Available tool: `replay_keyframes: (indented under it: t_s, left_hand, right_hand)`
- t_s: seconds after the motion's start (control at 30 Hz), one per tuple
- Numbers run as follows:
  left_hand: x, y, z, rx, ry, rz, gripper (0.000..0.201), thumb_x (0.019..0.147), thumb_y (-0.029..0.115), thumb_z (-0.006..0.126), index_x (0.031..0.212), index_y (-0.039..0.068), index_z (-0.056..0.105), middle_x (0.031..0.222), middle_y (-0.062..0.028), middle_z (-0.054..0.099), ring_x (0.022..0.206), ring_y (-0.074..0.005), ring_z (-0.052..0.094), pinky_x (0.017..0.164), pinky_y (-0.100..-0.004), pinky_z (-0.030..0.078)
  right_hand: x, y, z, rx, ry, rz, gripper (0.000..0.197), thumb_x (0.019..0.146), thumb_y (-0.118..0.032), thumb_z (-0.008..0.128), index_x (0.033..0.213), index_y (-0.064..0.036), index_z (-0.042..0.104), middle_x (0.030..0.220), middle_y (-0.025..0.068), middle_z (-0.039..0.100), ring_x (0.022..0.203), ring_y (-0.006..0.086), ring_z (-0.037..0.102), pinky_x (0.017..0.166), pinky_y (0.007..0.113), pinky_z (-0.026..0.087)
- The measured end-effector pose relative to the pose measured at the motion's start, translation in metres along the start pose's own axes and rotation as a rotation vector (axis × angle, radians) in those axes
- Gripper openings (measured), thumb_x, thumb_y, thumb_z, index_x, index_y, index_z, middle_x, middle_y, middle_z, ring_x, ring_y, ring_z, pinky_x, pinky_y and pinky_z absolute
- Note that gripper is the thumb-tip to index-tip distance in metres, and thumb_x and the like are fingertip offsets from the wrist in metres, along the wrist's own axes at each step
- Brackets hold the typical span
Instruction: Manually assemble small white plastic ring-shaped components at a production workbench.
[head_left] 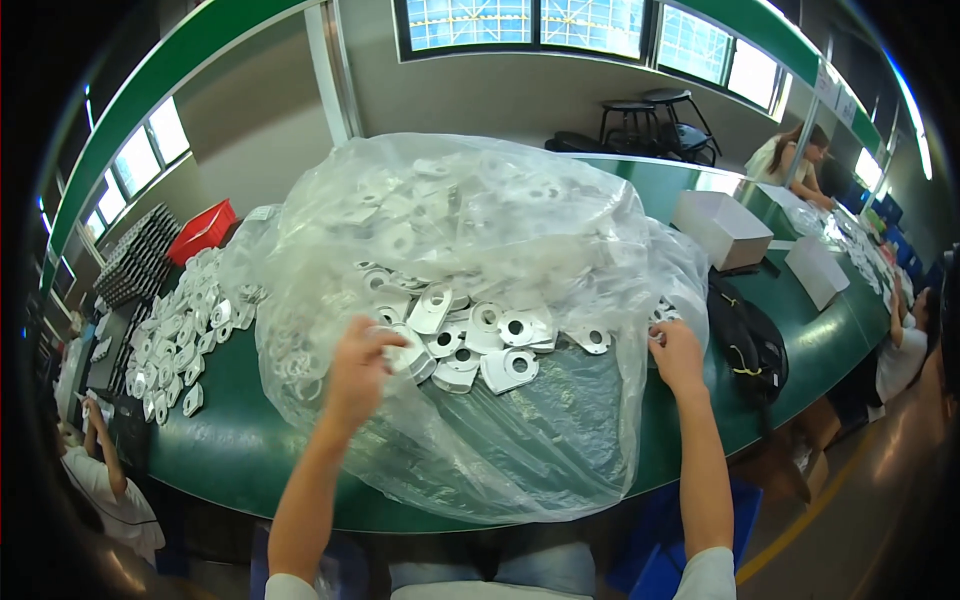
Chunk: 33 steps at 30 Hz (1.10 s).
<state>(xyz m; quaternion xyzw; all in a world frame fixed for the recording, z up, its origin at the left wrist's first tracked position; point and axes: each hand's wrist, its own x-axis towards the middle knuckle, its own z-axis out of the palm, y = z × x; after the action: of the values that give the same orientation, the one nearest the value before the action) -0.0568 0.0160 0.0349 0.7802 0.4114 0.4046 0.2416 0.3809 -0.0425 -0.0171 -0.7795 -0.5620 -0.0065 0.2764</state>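
A large clear plastic bag lies open on the green table in front of me. Inside it is a heap of white plastic parts, flat and rounded, each with a round hole. My left hand is over the bag's left side, beside the nearest parts. Motion smears its fingers, and whether they grip a part cannot be made out. At the bag's right side, my right hand has its fingers curled in and closed on the plastic film.
More white parts are piled on the left, near a red bin and stacked trays. To the right are a white box and a black bag. Other people work at the table's far right and at the left.
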Motion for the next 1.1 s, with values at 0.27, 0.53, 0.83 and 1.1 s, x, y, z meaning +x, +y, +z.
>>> replay_keyframes:
  t_s: [0.27,0.53,0.83,1.1]
  left_hand:
    - [0.006,0.043,0.096,0.502,-0.279,0.279,0.039,0.074,0.024,0.071,0.102,-0.002,0.061,0.101,-0.0139,0.048,0.097,-0.0305,0.050,0.078,-0.0373,0.047]
    - [0.007,0.023,0.095,0.544,-0.263,0.147,0.053,0.069,0.032,0.076,0.104,-0.004,0.059,0.102,-0.0152,0.047,0.099,-0.0310,0.049,0.080,-0.0382,0.046]
    - [-0.027,0.025,0.079,0.370,-0.322,0.117,0.053,0.065,0.033,0.078,0.105,0.002,0.060,0.100,-0.0144,0.047,0.098,-0.0320,0.051,0.079,-0.0406,0.046]
    - [-0.034,0.020,0.079,0.300,-0.237,0.140,0.054,0.062,0.032,0.081,0.102,0.003,0.060,0.094,-0.0125,0.047,0.088,-0.0293,0.051,0.075,-0.0371,0.044]
  right_hand:
    - [-0.025,-0.032,-0.032,0.092,0.122,0.008,0.018,0.071,-0.013,0.070,0.084,-0.0019,0.065,0.077,0.0120,0.056,0.068,0.0255,0.056,0.064,0.034,0.045]
    - [-0.043,-0.112,-0.038,0.431,-0.101,-0.400,0.019,0.071,-0.006,0.071,0.089,-0.0023,0.065,0.103,0.0123,0.061,0.090,0.0246,0.059,0.075,0.030,0.048]
    - [-0.072,-0.141,0.009,0.389,-0.319,-0.601,0.022,0.071,-0.010,0.073,0.091,-0.0066,0.065,0.108,0.0095,0.063,0.101,0.0274,0.057,0.083,0.036,0.047]
    - [-0.079,-0.148,0.013,0.467,-0.276,-0.582,0.034,0.072,-0.008,0.072,0.104,-0.0052,0.062,0.112,0.0112,0.062,0.108,0.0261,0.056,0.088,0.034,0.047]
